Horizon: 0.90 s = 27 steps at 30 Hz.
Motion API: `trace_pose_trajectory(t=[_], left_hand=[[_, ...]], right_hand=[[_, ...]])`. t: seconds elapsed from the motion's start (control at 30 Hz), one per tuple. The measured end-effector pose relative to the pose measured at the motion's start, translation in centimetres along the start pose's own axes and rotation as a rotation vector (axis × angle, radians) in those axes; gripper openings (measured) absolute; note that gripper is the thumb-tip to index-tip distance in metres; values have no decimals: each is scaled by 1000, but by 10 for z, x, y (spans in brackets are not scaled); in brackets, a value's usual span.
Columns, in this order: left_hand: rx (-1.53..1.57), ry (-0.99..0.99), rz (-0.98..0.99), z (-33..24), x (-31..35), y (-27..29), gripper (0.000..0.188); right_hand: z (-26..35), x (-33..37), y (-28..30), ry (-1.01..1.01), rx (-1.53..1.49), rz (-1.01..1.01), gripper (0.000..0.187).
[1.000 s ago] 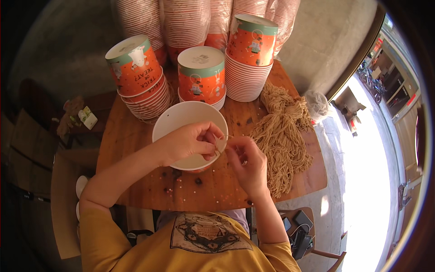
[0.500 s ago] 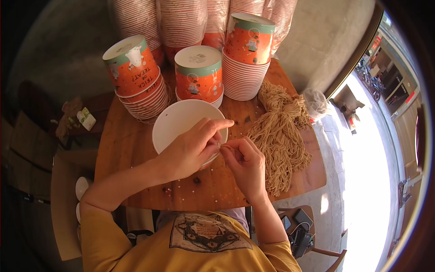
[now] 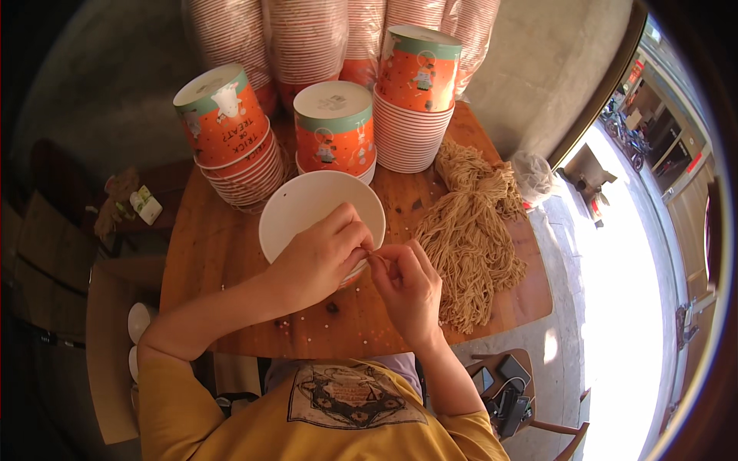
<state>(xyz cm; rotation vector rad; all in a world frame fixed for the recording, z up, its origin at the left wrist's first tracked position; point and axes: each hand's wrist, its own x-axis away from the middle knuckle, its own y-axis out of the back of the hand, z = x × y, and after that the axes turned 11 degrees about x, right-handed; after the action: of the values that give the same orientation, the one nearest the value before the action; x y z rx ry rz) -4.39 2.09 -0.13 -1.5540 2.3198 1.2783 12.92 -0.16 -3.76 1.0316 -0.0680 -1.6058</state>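
A white-lined paper bucket (image 3: 296, 207) stands open side up near the middle of the table, with a small dark hole high in its far left wall. My left hand (image 3: 323, 250) reaches over its right side, fingers curled and pinching. Close against it at the near right rim, my right hand (image 3: 409, 288) pinches as well. Between the fingertips is what looks like a short bit of thin tan cord (image 3: 371, 255), mostly hidden by the fingers. To the right lies a thick bundle of tan cords (image 3: 477, 246).
Upside-down stacks of orange-and-green paper buckets (image 3: 334, 127) stand behind, with plastic-wrapped stacks (image 3: 307, 38) at the back. Small beads or specks dot the wooden table (image 3: 231, 261). A cardboard box (image 3: 115, 346) is at left; a stool with electronic devices (image 3: 507, 384) stands lower right.
My left index finger, stretched out before, has curled down into the pinch. My right hand has shifted slightly left, and both sets of fingertips now meet at the rim.
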Motion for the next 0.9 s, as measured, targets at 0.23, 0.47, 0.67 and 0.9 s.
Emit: trace_pose_trajectory(t=[0.23,0.47,0.67,0.9], left_hand=[[173,188,-45,-2,4,-1,13],[198,221,-37,-9,3,1,13],[164,152,-9,-3,5,0,17],[128,179,-64,-3,9,2,26]], right_hand=[[-6,7,-7,176,115,-90,15],[-6,8,-6,216,116,-84,16],[-1,8,-5,14,-52,-21,13],[-1,2,-1,-149,-201,29,10]])
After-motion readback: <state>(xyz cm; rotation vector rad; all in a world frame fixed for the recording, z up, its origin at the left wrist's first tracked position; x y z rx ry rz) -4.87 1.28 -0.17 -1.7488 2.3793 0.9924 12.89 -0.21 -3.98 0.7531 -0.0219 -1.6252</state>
